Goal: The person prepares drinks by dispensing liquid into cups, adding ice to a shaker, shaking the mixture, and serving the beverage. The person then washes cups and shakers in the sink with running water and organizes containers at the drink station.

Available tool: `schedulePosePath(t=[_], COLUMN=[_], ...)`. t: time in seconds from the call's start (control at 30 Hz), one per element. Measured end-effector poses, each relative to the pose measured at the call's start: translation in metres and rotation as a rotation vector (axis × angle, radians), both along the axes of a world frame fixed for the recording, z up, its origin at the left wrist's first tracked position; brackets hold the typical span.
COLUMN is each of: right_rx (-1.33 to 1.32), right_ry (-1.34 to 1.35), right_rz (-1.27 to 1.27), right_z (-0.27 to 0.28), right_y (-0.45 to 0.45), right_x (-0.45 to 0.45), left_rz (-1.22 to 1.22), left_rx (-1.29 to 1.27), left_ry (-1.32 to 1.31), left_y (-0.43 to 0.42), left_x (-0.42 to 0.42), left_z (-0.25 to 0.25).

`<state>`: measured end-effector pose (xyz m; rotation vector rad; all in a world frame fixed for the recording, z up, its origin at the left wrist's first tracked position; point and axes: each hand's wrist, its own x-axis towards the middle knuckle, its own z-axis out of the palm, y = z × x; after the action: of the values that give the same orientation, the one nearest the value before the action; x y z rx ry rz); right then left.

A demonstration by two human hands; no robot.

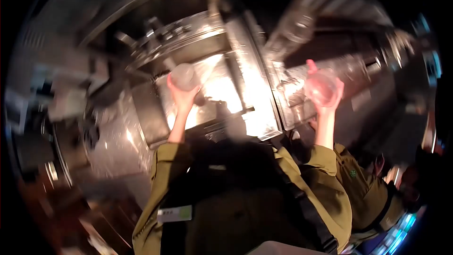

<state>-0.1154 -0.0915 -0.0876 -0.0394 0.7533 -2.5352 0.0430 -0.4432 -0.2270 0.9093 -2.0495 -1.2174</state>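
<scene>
In the head view my left hand [183,97] is closed around a whitish translucent cup [184,76], held above a brightly lit steel sink area. My right hand [333,98] grips a clear, pink-tinted cup [320,86] on the right side of the steel counter. A pink piece [311,65] sticks up at that cup's far edge; whether it belongs to the cup I cannot tell. Motion blur and glare hide what either cup contains. The two hands are well apart, with a steel ledge [255,80] between them.
Metal fittings [163,35] line the back of the steel unit. A ribbed silvery tube-like shape [297,23] rises at the upper right. Close on my right stands another person in an olive shirt [361,179]. A wet-looking steel surface [115,146] lies at left.
</scene>
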Motion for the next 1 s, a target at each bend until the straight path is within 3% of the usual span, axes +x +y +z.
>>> schedulePosePath(t=[0.03, 0.13, 0.17, 0.2, 0.23, 0.27, 0.3, 0.37, 0.4, 0.43, 0.47, 0.53, 0.57, 0.67, 0.73, 0.77, 0.8, 0.87, 1.0], right_rx=[-0.068, 0.274, 0.127, 0.204, 0.371, 0.373, 0.370, 0.475, 0.537, 0.552, 0.380, 0.397, 0.416, 0.350, 0.255, 0.268, 0.541, 0.431, 0.302], right_ry=[0.027, -0.101, -0.175, -0.295, -0.041, 0.067, 0.183, 0.276, 0.147, -0.084, -0.709, -0.692, -0.679, -0.720, -0.999, -1.159, -1.256, -1.347, -1.093], right_rz=[0.202, 0.299, 0.407, 0.397, 0.504, 0.600, 0.688, 0.771, 0.805, 0.836, 0.850, 0.955, 0.952, 0.991, 0.993, 0.946, 0.618, 0.607, 0.608], right_z=[-0.014, -0.023, -0.044, -0.080, -0.117, -0.128, -0.140, -0.188, -0.217, -0.246, -0.206, -0.237, -0.249, -0.293, -0.316, -0.328, -0.313, -0.335, -0.333], right_y=[-0.033, -0.154, -0.182, -0.207, -0.226, -0.240, -0.254, -0.274, -0.279, -0.282, -0.286, -0.292, -0.289, -0.275, -0.279, -0.282, -0.292, -0.281, -0.271], right_x=[-0.007, 0.014, 0.011, 0.003, -0.002, 0.002, 0.005, 0.010, 0.014, 0.020, 0.039, 0.051, 0.054, 0.056, 0.065, 0.071, 0.081, 0.082, 0.111], left_rz=[0.020, 0.082, 0.138, 0.196, 0.168, 0.135, -0.040, -0.024, -0.078, 0.060, -0.073, -0.343, -0.348, -0.136, 0.010, 0.068, 0.123, 0.024, -0.088], left_rx=[0.080, 0.568, 0.673, 0.847, 1.015, 1.177, 1.263, 1.483, 1.595, 1.718, 1.780, 1.856, 1.868, 1.888, 1.925, 1.963, 1.982, 1.946, 1.829], left_ry=[0.037, 0.291, 0.288, 0.188, 0.254, 0.322, 0.369, 0.261, 0.215, 0.247, 0.372, 0.623, 0.636, 0.590, 0.591, 0.592, 0.605, 0.684, 0.679], left_y=[-0.006, -0.045, -0.057, -0.061, -0.072, -0.081, -0.078, -0.074, -0.074, -0.065, -0.066, -0.073, -0.074, -0.047, -0.040, -0.039, -0.039, -0.033, -0.038], left_x=[0.004, 0.031, 0.039, 0.047, 0.058, 0.072, 0.078, 0.094, 0.105, 0.102, 0.104, 0.116, 0.121, 0.131, 0.129, 0.124, 0.124, 0.123, 0.125], left_z=[-0.006, -0.024, -0.036, -0.027, -0.059, -0.089, -0.073, -0.088, -0.094, -0.073, -0.080, -0.102, -0.106, -0.081, -0.063, -0.056, -0.050, -0.023, -0.025])
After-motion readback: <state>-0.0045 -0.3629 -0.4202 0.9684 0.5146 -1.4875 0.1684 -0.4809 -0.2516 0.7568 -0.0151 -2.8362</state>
